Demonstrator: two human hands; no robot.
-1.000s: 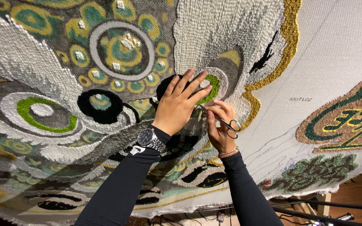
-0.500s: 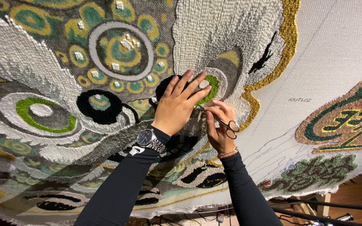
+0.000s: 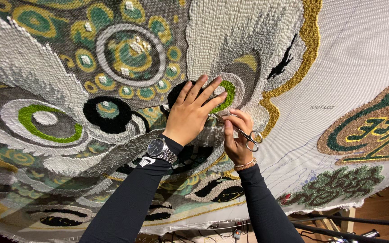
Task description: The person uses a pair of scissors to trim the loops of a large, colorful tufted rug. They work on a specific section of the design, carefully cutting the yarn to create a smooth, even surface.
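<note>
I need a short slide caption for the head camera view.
Left hand presses a tufted rug while right hand holds small scissors.

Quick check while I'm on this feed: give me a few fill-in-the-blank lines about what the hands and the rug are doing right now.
1. The left hand presses flat on the tufted ____.
2. The right hand holds small ____.
3. A ____ with a metal band sits on the left wrist.
4. Both arms wear long ____ sleeves.

Missing words: rug; scissors; watch; black.
</note>
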